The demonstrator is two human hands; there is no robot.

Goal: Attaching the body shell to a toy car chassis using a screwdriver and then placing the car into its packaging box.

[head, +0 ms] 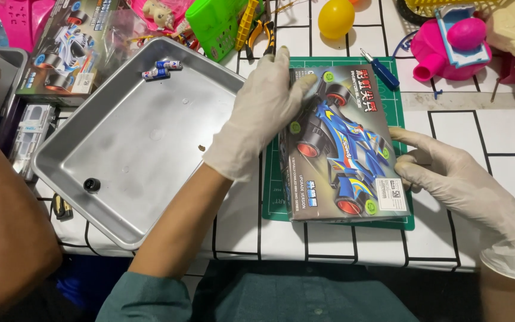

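Observation:
A flat grey box (344,149) with a picture of a blue racing car lies on a green cutting mat (275,197). My left hand (266,110), in a white glove, grips the box's upper left edge. My right hand (442,170), also gloved, holds the box's right side, fingers curled against its edge. Both hands steady the box, which sits slightly raised on the mat.
A metal tray (114,197) on the left holds two small batteries (162,68) and a small black wheel (92,185). Another person's arm (7,226) and gloved hand are at far left. A blue screwdriver (381,70), yellow egg (335,18), pink toy (448,45), pliers (263,33) and another toy-car box (67,50) lie behind.

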